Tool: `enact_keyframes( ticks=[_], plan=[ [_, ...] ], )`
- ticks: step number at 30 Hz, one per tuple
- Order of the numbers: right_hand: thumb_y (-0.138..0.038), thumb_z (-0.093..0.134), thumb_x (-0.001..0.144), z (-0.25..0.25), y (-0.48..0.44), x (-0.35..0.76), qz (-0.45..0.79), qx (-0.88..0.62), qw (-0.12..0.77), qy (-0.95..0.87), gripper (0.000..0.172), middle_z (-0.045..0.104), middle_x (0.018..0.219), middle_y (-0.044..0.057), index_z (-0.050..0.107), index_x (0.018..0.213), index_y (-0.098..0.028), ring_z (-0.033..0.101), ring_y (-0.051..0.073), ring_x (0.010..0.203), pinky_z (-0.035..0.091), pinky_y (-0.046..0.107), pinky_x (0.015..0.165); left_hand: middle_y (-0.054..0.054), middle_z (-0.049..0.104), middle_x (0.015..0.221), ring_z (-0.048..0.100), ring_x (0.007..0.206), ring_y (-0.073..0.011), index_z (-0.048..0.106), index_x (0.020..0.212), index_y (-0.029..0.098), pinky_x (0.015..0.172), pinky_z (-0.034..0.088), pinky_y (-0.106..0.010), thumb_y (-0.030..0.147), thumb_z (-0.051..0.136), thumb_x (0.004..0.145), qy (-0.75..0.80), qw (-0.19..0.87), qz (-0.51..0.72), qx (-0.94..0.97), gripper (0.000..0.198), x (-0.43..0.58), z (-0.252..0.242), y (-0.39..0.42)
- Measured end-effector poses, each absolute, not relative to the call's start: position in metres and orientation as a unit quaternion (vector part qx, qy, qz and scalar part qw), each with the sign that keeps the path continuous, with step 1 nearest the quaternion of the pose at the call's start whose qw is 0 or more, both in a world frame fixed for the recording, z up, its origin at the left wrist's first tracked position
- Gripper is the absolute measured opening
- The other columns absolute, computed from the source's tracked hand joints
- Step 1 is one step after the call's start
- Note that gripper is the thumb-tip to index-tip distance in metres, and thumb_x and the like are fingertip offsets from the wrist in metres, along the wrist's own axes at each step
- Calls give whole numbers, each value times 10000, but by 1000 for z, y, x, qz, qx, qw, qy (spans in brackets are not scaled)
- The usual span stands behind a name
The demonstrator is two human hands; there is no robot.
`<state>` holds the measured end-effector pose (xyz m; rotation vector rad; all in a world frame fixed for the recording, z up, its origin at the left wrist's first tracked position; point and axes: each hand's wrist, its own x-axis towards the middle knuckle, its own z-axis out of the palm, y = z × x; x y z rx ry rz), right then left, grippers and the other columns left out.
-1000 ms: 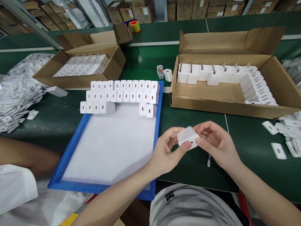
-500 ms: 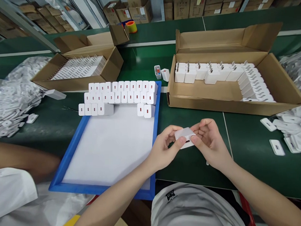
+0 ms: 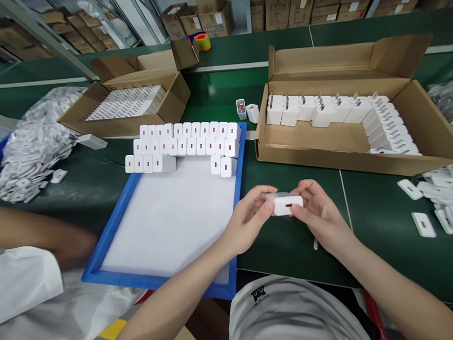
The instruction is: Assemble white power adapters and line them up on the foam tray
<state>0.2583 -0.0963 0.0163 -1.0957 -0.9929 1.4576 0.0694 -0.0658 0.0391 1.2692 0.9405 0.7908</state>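
Note:
Between my two hands is a white USB charger (image 3: 288, 206), its end face with the small port slot turned toward me. My left hand (image 3: 249, 214) is closed around its left side, thumb on the near edge. The thumb of my right hand (image 3: 320, 210) presses the right part of the face, with fingers curled behind. Left of my hands, a blue-framed white tray (image 3: 169, 226) bears rows of white chargers (image 3: 186, 145) with their port ends facing me. Under my right hand, a thin pale strip (image 3: 316, 243) lies on the green bench.
An open carton (image 3: 345, 161) behind my hands holds chargers with prongs up; another open carton (image 3: 124, 125) stands back left. Two charger pieces (image 3: 246, 111) lie between them. Loose white covers (image 3: 445, 197) are heaped right, and a bagged heap (image 3: 36, 147) left. A co-worker's arm (image 3: 39, 231) rests at left.
The charger in my hands has been tilted so its port face now points more toward me, and my right thumb sits lower on it. The view has shifted slightly.

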Motion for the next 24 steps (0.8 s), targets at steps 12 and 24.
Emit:
enact_keyframes(
  ticks=[12, 24],
  plan=[
    [-467, 854, 749, 16, -94, 261, 710, -447, 447, -310, 429, 605, 831, -19, 519, 906, -250, 613, 145, 749, 497, 261, 662, -24, 654, 756, 605, 670, -142, 682, 920, 144, 669, 481, -281, 589, 737, 815, 454, 666, 308, 505, 460, 72, 36, -55],
    [-251, 786, 838, 19, -105, 266, 398, -377, 566, -616, 341, 527, 1039, 34, 507, 1031, -284, 574, 184, 915, 540, 303, 744, -117, 661, 1178, 633, 1063, -250, 590, 1289, 212, 930, 518, -376, 228, 715, 855, 250, 468, 429, 731, 452, 62, 37, -64]
  ],
)
